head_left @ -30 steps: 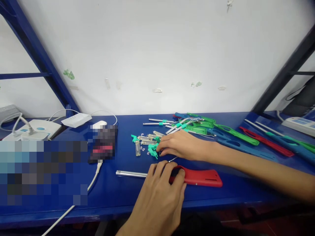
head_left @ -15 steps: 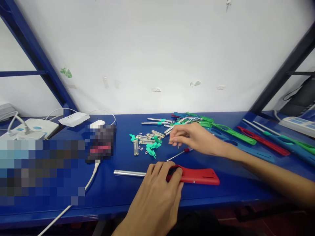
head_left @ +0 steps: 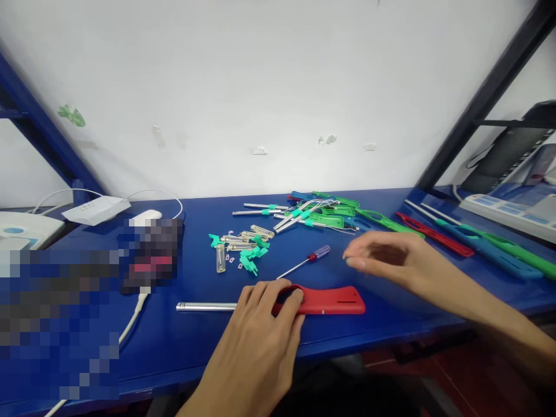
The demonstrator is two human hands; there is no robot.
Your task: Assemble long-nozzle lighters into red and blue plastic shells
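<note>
My left hand [head_left: 264, 330] is wrapped over the red handle [head_left: 334, 300] of a long-nosed lighter lying on the blue table. The lighter's silver tube [head_left: 204, 307] points left, and my fingers hide the middle of it. My right hand [head_left: 386, 255] hovers to the right, above the table, thumb and fingertips drawn together in a pinch. Whether anything small sits between them I cannot make out. A screwdriver [head_left: 319, 253] with a red and clear purple handle lies between the hands, its tip near my left fingers.
Clear fuel tanks [head_left: 220, 259] and green plastic pieces [head_left: 248, 263] lie in a pile beyond my left hand. Metal tubes with wires [head_left: 299, 214] lie behind. Green, blue and red handle shells [head_left: 438, 234] spread rightward. A white cable [head_left: 134, 318] crosses the left side.
My right hand has moved right, away from the parts, uncovering the screwdriver's handle and the wired tubes. The left hand keeps hold of the lighter; the view has shifted slightly.
</note>
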